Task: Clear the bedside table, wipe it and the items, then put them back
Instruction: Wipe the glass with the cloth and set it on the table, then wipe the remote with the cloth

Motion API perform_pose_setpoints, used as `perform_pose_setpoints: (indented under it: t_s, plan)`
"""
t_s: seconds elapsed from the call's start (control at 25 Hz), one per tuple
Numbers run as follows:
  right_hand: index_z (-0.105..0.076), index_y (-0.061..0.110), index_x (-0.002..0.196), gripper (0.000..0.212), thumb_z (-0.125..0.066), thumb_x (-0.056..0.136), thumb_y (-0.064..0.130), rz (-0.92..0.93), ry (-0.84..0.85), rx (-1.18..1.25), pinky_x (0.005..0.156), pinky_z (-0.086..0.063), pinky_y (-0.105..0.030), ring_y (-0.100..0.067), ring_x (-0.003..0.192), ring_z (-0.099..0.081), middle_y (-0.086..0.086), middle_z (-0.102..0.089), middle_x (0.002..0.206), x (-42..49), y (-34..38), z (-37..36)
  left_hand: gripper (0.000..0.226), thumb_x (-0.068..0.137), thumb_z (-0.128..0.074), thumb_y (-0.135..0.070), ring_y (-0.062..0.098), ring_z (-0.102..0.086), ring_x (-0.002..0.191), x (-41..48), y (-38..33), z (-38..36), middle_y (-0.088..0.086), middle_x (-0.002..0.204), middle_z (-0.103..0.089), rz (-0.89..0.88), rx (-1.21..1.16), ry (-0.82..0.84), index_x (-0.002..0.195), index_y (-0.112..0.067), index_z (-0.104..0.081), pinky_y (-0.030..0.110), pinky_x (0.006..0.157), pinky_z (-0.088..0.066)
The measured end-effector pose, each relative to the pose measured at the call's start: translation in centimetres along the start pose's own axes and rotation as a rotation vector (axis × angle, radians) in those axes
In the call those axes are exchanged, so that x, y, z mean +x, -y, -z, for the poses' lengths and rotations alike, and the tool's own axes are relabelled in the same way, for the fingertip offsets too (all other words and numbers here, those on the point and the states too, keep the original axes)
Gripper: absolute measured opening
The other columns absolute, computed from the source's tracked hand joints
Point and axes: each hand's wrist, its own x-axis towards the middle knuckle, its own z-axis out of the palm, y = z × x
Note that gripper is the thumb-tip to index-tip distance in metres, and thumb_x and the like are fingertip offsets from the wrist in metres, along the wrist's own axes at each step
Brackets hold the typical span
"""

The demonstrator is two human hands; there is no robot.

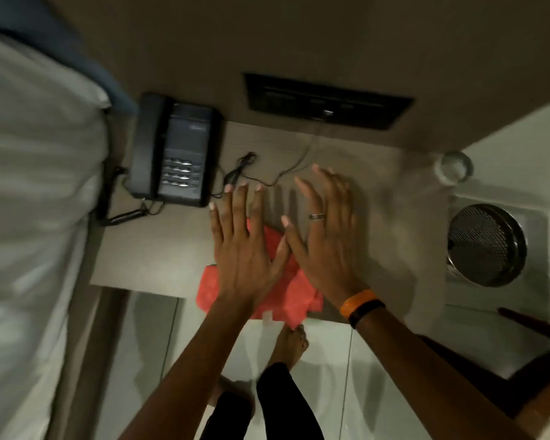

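Note:
The beige bedside table [146, 255] fills the middle of the view. A red cloth [294, 300] lies at its front edge, partly hanging over it. My left hand [243, 246] is spread flat above the cloth, fingers apart. My right hand [326, 236], with a ring and an orange wristband, is also spread open, over the cloth's right part and the bare tabletop. Neither hand grips anything. A black telephone [175, 150] stands at the table's back left. A thin black cable [267, 176] runs across the table behind my fingers. A clear glass [456, 168] stands at the table's right edge.
A bed with white sheets [35, 201] lies to the left. A black switch panel [327, 101] is on the wall behind the table. A metal mesh bin [486, 246] stands on the floor to the right, a wooden chair [540, 376] at lower right. My foot [291, 344] is below the table edge.

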Motion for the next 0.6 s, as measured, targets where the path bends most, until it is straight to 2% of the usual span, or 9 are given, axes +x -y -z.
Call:
perform_pose_setpoints:
  t_s: [0.16, 0.32, 0.44, 0.6]
  plan:
    - [-0.028, 0.026, 0.156, 0.060, -0.041, 0.103, 0.050, 0.333, 0.218, -0.063, 0.125, -0.019, -0.052, -0.027, 0.157, -0.012, -0.009, -0.017, 0.168, 2.0, 13.3, -3.6, 0.075, 0.100, -0.045, -0.050, 0.033, -0.007, 0.156, -4.9, 9.7, 8.9, 0.015, 0.167, -0.019, 0.312, 0.134, -0.191, 0.158, -0.008, -0.024, 0.055, 0.125, -0.010]
    - [-0.027, 0.027, 0.157, 0.062, -0.040, 0.102, 0.053, 0.619, 0.308, 0.023, 0.125, -0.017, -0.050, -0.025, 0.157, -0.008, -0.008, -0.014, 0.169, 1.7, 28.1, -6.5, 0.075, 0.100, -0.049, -0.047, 0.034, -0.006, 0.156, -11.6, 19.4, 17.8, 0.015, 0.167, -0.018, 0.550, 0.190, -0.339, 0.158, -0.007, -0.024, 0.055, 0.125, -0.010]
    - [-0.032, 0.025, 0.155, 0.058, -0.043, 0.103, 0.047, 0.781, 0.345, 0.178, 0.125, -0.018, -0.050, -0.025, 0.157, -0.011, -0.009, -0.017, 0.168, -0.9, 38.8, -7.8, 0.069, 0.101, -0.048, -0.040, 0.035, -0.007, 0.156, -16.8, 24.8, 23.5, 0.017, 0.166, -0.019, 0.689, 0.211, -0.446, 0.157, -0.006, -0.026, 0.056, 0.124, -0.012]
    - [-0.037, 0.021, 0.153, 0.055, -0.046, 0.102, 0.042, 0.890, 0.432, 0.363, 0.123, -0.023, -0.047, -0.025, 0.156, -0.016, -0.008, -0.021, 0.167, -6.2, 50.3, -9.6, 0.066, 0.103, -0.047, -0.040, 0.036, -0.011, 0.155, -24.8, 31.0, 28.9, 0.017, 0.165, -0.023, 0.915, 0.283, -0.577, 0.157, -0.007, -0.028, 0.055, 0.124, -0.012]
